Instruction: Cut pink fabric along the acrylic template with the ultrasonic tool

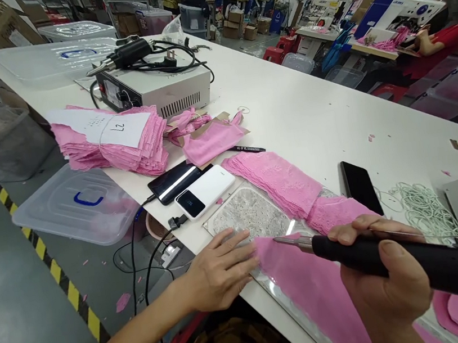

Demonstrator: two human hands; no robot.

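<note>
My right hand (381, 281) is wrapped round a thick black hand tool (416, 261) whose metal tip points left onto a pink lace piece (314, 290). That piece lies on a clear plate (252, 216) at the table's near edge. My left hand (219, 269) lies flat with fingers stretched out, pressing the left end of the pink piece, close to the tool's tip. More pink lace (281, 178) is laid out just beyond the plate.
A tied stack of pink pieces with a paper label (114, 139), a white control box (157, 88), a phone and white power bank (197, 190), another black phone (361, 187), a pen, white elastic loops (421, 207), clear bins on the left, another person's arm far right.
</note>
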